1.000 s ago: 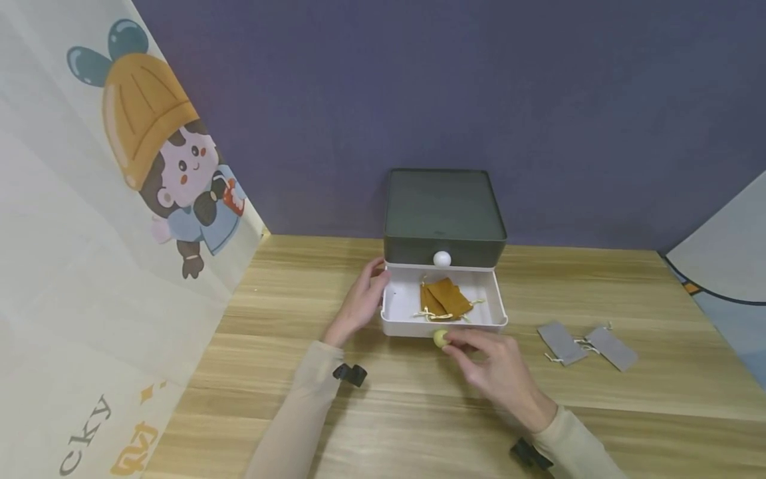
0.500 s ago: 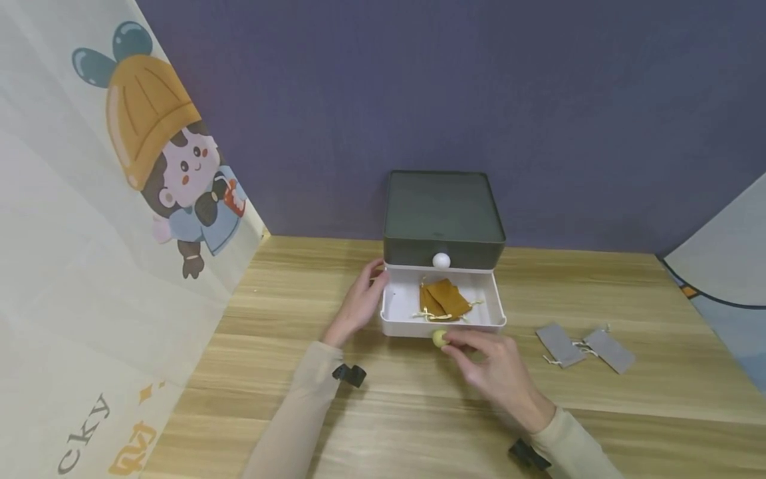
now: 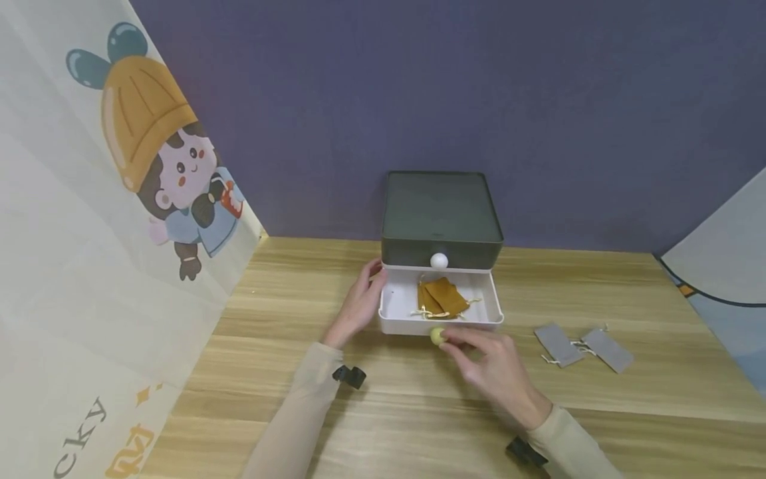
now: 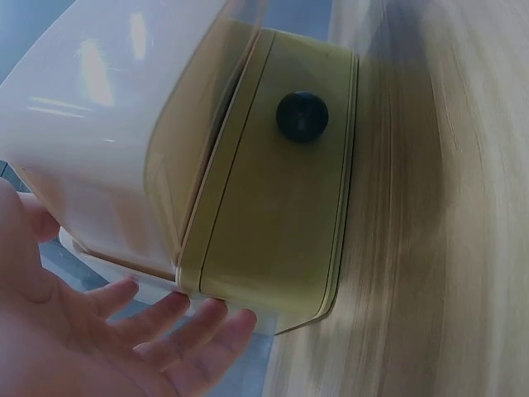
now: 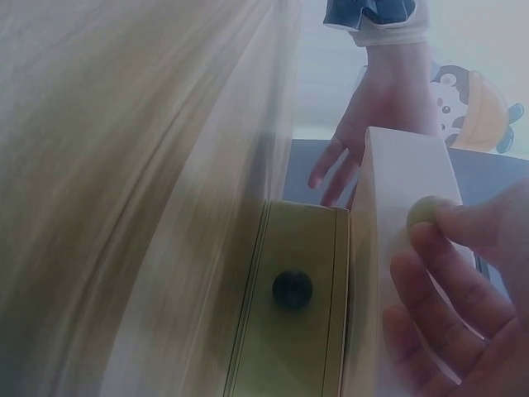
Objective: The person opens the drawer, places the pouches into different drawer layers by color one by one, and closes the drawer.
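My right hand (image 3: 493, 366) pinches the yellow-green round knob (image 3: 437, 336) of a white drawer (image 3: 401, 326) between thumb and forefinger. That drawer stands pulled out of a small drawer cabinet (image 3: 441, 206) with a dark green top. Inside it lie mustard-brown drawstring pouches (image 3: 444, 297), overlapping each other. On the cabinet's left side rests my left hand (image 3: 359, 306), its fingers extended along the side wall in the left wrist view. Below the white drawer, both wrist views show a closed yellow drawer (image 4: 264, 207) with a dark knob (image 4: 302, 117).
Two grey drawstring pouches, a left one (image 3: 558, 343) and a right one (image 3: 608, 350), lie on the wooden table (image 3: 311, 279) to the right. A dark green upper drawer carries a white knob (image 3: 439, 261). Behind the cabinet rises a dark blue wall (image 3: 443, 86).
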Demonstrator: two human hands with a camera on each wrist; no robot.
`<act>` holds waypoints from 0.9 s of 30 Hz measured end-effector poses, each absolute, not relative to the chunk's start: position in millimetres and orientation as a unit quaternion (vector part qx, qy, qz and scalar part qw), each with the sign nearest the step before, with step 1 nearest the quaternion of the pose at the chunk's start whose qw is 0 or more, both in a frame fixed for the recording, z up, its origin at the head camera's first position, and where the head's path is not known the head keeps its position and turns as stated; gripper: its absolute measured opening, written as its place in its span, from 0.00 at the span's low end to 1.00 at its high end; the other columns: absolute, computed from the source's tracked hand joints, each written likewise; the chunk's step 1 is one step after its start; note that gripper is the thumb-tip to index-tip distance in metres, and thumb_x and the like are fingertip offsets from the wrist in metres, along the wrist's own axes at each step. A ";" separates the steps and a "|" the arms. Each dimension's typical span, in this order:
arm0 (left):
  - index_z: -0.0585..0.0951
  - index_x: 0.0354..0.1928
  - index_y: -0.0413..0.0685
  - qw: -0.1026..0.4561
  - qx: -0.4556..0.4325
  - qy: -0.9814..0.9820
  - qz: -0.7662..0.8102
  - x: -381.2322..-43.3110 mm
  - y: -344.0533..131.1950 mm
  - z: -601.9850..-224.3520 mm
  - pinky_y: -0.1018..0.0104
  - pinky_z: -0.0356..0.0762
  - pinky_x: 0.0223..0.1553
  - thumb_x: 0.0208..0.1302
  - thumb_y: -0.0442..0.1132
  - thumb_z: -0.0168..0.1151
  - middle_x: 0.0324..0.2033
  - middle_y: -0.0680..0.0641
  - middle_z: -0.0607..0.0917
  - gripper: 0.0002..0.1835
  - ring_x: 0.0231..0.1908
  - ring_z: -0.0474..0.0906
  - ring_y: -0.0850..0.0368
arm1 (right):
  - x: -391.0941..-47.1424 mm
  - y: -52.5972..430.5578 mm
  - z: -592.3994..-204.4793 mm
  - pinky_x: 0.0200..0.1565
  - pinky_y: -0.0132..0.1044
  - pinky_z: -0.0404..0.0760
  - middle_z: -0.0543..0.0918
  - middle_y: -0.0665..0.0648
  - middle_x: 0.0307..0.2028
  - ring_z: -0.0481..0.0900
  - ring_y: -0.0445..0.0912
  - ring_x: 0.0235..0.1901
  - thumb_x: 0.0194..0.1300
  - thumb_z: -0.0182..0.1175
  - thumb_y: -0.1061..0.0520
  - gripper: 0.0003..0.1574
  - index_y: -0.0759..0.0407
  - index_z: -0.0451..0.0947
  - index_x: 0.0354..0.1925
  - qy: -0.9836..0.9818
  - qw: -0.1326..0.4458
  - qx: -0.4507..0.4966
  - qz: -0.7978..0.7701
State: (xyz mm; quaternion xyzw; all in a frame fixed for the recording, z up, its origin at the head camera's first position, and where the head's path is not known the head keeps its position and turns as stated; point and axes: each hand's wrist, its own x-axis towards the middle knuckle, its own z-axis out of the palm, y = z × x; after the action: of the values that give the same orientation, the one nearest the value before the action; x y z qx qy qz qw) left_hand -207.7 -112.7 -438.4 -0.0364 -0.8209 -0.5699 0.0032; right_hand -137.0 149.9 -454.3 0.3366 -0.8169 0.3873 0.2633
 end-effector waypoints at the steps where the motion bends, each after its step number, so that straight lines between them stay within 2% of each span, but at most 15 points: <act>1: 0.61 0.82 0.47 0.005 -0.036 -0.821 -0.570 -207.7 -113.0 -439.0 0.39 0.68 0.77 0.85 0.56 0.43 0.78 0.37 0.69 0.33 0.76 0.69 0.35 | -137.3 149.3 -454.4 0.41 0.27 0.89 0.95 0.53 0.39 0.93 0.45 0.34 0.49 0.82 0.68 0.20 0.56 0.92 0.43 -0.814 0.269 0.338 0.388; 9: 0.61 0.83 0.50 0.000 -0.040 -0.825 -0.563 -209.8 -115.3 -441.5 0.39 0.68 0.77 0.85 0.58 0.42 0.79 0.39 0.68 0.34 0.75 0.70 0.36 | -139.2 148.7 -455.0 0.38 0.27 0.89 0.94 0.53 0.38 0.92 0.44 0.32 0.49 0.81 0.69 0.21 0.56 0.92 0.43 -0.813 0.270 0.339 0.390; 27: 0.60 0.83 0.49 -0.003 -0.039 -0.828 -0.559 -209.6 -114.8 -441.0 0.40 0.68 0.77 0.84 0.57 0.42 0.79 0.39 0.69 0.34 0.75 0.70 0.36 | -141.9 148.0 -456.3 0.36 0.27 0.88 0.94 0.52 0.37 0.91 0.42 0.31 0.48 0.82 0.68 0.21 0.55 0.92 0.42 -0.814 0.286 0.329 0.384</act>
State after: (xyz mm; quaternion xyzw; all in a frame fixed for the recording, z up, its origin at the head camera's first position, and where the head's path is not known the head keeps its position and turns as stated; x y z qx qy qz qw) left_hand -209.6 -114.8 -441.0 -0.0392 -0.8280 -0.5594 -0.0032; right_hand -141.9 148.0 -456.3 0.3287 -0.8143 0.3836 0.2860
